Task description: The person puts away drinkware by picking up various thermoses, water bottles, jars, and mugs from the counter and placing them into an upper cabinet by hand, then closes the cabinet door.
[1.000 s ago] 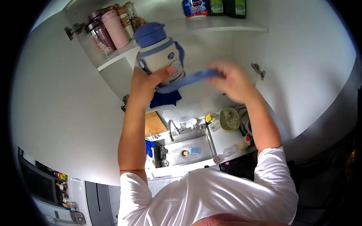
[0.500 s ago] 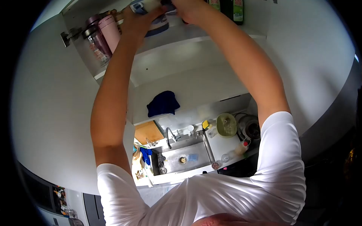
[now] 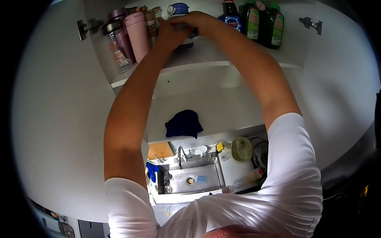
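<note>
Both arms raised high into the open cupboard, forearms slanting inward so they meet at the upper shelf point(image 3: 214, 51). Left hand point(image 3: 171, 35): the lower of the pair, forearm steep, wrist carried up and toward the midline. Right hand point(image 3: 200, 22): slightly higher, its forearm crossing on a long diagonal from the right, the knuckles arched over toward the left fingers. The two touch or nearly overlap; blur and shadow there, cannot tell whether the fingers grip or merely rest. Blue-lidded bottle point(image 3: 177, 8) upright directly behind them, lid showing above the hands, base just below, the middle hidden. Left of the left hand: brown cup point(image 3: 151, 23), then pink tumbler point(image 3: 138, 36), leaning slightly. Right of the right hand: blue-labelled bottle point(image 3: 231, 19), then two green-labelled bottles point(image 3: 253, 23). Well beneath both hands, a dark blue cloth point(image 3: 183, 123) lies on the lower shelf point(image 3: 226, 109); lower again, the sink point(image 3: 176, 185).
</note>
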Motion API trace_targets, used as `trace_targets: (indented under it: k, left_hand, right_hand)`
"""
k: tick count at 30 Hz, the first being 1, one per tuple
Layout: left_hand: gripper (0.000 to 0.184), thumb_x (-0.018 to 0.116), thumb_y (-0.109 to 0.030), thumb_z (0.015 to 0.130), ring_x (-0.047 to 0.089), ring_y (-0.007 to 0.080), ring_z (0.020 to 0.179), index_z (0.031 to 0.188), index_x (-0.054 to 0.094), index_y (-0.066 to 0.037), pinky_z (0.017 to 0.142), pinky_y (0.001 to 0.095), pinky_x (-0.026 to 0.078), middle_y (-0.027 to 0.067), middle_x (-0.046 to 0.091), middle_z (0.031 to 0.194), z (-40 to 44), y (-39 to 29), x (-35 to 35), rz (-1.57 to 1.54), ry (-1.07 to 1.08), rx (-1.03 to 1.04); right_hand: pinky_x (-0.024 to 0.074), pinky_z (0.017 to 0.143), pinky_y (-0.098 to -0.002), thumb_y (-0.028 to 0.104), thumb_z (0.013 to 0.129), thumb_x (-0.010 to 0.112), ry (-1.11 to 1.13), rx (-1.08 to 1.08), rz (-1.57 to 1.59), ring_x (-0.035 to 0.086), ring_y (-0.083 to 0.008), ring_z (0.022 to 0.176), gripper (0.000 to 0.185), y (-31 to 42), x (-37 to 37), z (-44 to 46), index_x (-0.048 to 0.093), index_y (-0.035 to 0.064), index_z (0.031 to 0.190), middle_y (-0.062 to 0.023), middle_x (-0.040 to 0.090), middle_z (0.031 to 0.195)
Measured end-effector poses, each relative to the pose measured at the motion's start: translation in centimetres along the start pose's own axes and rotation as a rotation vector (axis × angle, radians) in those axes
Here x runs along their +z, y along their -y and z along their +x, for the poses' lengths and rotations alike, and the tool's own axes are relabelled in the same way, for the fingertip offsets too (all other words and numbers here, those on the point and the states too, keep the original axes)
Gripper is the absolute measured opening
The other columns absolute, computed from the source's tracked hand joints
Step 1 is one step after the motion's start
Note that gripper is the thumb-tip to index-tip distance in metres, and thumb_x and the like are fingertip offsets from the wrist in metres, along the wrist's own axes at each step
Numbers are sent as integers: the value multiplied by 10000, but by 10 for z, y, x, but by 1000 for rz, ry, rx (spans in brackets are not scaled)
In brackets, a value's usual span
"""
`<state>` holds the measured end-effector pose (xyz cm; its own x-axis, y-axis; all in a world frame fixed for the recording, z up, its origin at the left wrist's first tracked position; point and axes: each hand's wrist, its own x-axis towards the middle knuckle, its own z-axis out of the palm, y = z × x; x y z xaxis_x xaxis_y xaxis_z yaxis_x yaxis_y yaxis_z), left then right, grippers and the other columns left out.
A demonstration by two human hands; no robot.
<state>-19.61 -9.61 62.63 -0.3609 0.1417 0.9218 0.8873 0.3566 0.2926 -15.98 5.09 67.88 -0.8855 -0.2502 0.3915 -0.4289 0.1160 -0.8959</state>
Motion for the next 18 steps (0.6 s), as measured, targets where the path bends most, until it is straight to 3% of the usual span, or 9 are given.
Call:
trace_targets:
  k: [1, 2, 4, 5, 7, 9, 12, 15, 18]
  left_hand:
    - [1002, 883, -457, 716, 644, 418, 1176, 1355, 465, 191, 1080, 444, 476, 322, 607, 1322, 0, -1, -5, 0, -2, -5]
    - [1021, 863, -481, 737, 622, 415, 1223, 1392, 443, 179, 1078, 428, 480, 335, 565, 1375, 1, -8, -15, 27, 139, -147]
    - [1039, 842, -505, 758, 600, 413, 1269, 1430, 421, 167, 1077, 412, 484, 347, 522, 1428, -2, -35, -34, 52, 278, -286]
    - [964, 791, -542, 804, 624, 386, 1230, 1417, 458, 123, 1057, 422, 488, 303, 578, 1380, -8, -54, -39, 385, 442, -214]
    - [895, 740, -579, 849, 649, 358, 1191, 1405, 495, 79, 1038, 432, 492, 259, 633, 1331, -10, -45, -36, 720, 600, -136]
    - [900, 666, -660, 866, 647, 375, 1192, 1347, 556, 93, 1021, 436, 494, 277, 638, 1319, -5, -13, -24, 392, 880, -197]
    - [840, 651, -643, 888, 651, 376, 1184, 1290, 602, 92, 1003, 442, 497, 282, 647, 1302, -18, -69, -56, 471, 956, -295]
    - [824, 645, -626, 899, 656, 368, 1179, 1295, 595, 95, 1000, 432, 496, 271, 653, 1301, -20, -58, -52, 441, 955, -297]
    - [828, 640, -615, 907, 655, 365, 1192, 1329, 576, 95, 1017, 429, 491, 264, 650, 1318, -21, -50, -46, 450, 952, -288]
  right_hand:
    - [613, 828, -336, 333, 797, 902, 47, 80, 50, 736, -224, 977, 558, -6, -10, 11, 693, -13, 1181, -169, 727, 1171]
    - [613, 828, -336, 333, 797, 902, 50, 83, 47, 736, -224, 977, 558, -8, -14, 15, 693, -13, 1181, -169, 727, 1171]
    - [621, 836, -353, 279, 811, 897, -116, 145, -60, 736, -209, 967, 521, -10, -19, 24, 679, -16, 1181, -156, 727, 1160]
    - [626, 845, -372, 287, 802, 905, -92, 165, -7, 734, -229, 1004, 576, -11, -19, 26, 657, -29, 1214, -163, 720, 1176]
    - [620, 873, -390, 284, 811, 898, -128, 148, -72, 732, -246, 1024, 580, -14, -16, 32, 649, -41, 1222, -169, 720, 1174]
    - [614, 900, -409, 281, 820, 890, -165, 127, -140, 731, -263, 1044, 584, -23, -17, 46, 641, -52, 1230, -175, 720, 1172]
    - [556, 1014, -445, 317, 847, 869, -116, 139, -172, 679, -284, 1174, 631, -26, -13, 65, 608, -36, 1300, -171, 683, 1280]
    - [488, 1094, -468, 339, 897, 828, -274, 419, -372, 611, -272, 1269, 633, -9, -5, 67, 570, 3, 1369, -139, 622, 1396]
    - [454, 1124, -476, 394, 930, 787, -90, 611, -213, 560, -277, 1318, 649, -12, -17, 80, 540, 39, 1414, -102, 575, 1460]
